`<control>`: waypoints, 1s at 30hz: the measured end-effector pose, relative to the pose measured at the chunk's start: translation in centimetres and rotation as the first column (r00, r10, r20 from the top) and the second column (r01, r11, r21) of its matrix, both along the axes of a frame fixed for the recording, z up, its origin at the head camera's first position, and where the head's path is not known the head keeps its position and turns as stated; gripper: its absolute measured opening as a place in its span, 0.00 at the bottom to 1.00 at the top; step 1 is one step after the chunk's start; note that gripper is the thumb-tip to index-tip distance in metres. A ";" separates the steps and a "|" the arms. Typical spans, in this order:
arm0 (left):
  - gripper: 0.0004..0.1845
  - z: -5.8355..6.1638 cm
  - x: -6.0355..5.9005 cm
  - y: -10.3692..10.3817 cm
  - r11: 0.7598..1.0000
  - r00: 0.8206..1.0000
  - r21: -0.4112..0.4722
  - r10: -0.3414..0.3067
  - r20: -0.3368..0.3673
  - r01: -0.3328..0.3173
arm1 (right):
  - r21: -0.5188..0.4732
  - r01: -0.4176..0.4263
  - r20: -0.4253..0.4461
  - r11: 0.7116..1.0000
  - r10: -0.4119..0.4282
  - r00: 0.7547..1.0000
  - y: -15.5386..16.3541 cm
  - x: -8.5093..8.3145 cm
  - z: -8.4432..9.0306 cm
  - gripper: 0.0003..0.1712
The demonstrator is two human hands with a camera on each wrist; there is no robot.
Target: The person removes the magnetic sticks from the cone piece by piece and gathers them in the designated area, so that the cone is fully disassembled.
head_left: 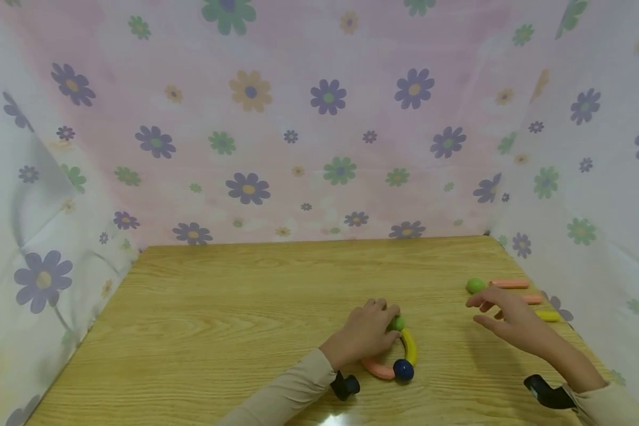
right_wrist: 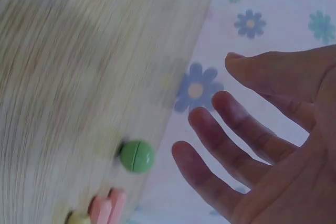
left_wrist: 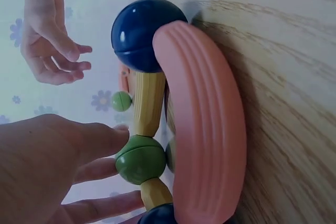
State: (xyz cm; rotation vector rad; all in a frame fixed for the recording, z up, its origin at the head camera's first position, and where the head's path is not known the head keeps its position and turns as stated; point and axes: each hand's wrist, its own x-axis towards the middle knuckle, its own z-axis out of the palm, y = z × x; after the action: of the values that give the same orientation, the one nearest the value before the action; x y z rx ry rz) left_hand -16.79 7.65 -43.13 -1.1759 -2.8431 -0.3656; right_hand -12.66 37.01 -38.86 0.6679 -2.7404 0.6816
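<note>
— How far along would you say you are?

— Partway, by my judgement. On the counter [head_left: 218, 307] in front of me a small chain is already joined: a pink curved piece [head_left: 377, 369], a dark blue ball [head_left: 403, 370], a yellow curved piece [head_left: 410, 346] and a green ball [head_left: 396, 323]. Off to my right, near the counter's edge, lie the loose parts: another green ball [head_left: 475, 286], two pink sticks [head_left: 509, 284] and a yellow stick [head_left: 547, 316]. None of them touches the chain.

— What are your hands doing?

— My left hand [head_left: 366, 332] rests on the chain, fingertips curled against the green ball at its far end. My right hand [head_left: 503, 313] is spread, fingers relaxed, holding nothing; it hovers just beside the loose green ball, above the sticks.

— Which way does the built piece point?

— It makes an arc bulging towards my right. The yellow piece runs away from me, from the blue ball up to the green ball; the pink piece swings from the blue ball back towards my left wrist. The left wrist view shows more pieces behind the pink one; how they join I cannot tell. The loose sticks lie crosswise, left to right.
</note>
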 end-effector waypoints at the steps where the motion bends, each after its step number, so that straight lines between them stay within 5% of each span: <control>1: 0.16 -0.1 -0.1 0.0 1.000 1.000 0.008 -0.001 0.000 0.001 | -0.011 -0.016 0.026 1.000 0.017 1.000 -0.4 0.0 -0.1 0.15; 11: 0.10 -0.4 -0.6 -0.2 0.998 0.998 0.057 0.020 0.060 -0.024 | -0.086 -0.140 0.247 0.986 0.157 0.956 -4.3 -0.3 -1.3 0.11; 17: 0.12 -0.5 -0.7 -0.6 0.998 0.995 0.068 0.007 0.100 -0.013 | -0.155 -0.199 0.299 0.968 0.238 0.924 -6.4 -1.0 -3.2 0.11; 30: 0.13 -0.7 -1.0 -1.2 0.987 0.976 0.158 -0.039 0.216 0.004 | -0.182 -0.129 0.363 0.975 0.189 0.912 -10.4 -2.2 -5.0 0.10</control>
State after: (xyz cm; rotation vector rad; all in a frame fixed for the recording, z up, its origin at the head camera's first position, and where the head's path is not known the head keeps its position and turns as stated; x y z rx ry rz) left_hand -17.82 6.49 -43.80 -1.2053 -2.9162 -0.7495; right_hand -14.90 26.61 -43.85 0.8037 -2.9529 1.1592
